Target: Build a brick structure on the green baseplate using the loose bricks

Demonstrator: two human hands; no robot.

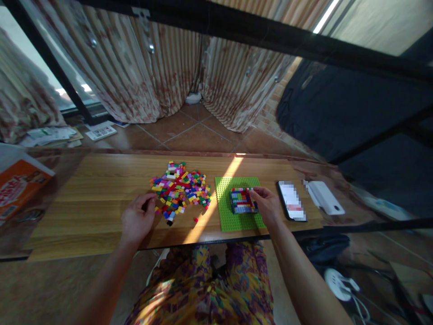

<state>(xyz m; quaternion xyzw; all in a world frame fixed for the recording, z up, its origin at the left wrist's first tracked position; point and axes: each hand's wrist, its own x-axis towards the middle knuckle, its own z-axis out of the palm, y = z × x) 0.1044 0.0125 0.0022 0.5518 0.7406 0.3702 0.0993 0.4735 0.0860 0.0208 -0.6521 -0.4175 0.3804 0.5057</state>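
On a green studded baseplate (225, 221) sits a low rectangular structure of building bricks (243, 209) in several colours, with an opening showing red and green inside. My right hand (267, 205) reaches in from the right, thumb and finger pinched on a small brick at the structure's upper right corner. Whether that brick is fixed there I cannot tell. To the left lies a loose pile of mixed building bricks (182, 187). My left hand (138, 219) rests at the pile's left edge with fingers curled together; anything inside them is hidden.
A phone (292, 201) lies right of the baseplate on the wooden table (88, 203), with a white case-like object (326, 197) beyond it. A single red brick (195, 220) is near the front edge. An orange box (22, 187) stands far left. A dark bar (237, 25) crosses above.
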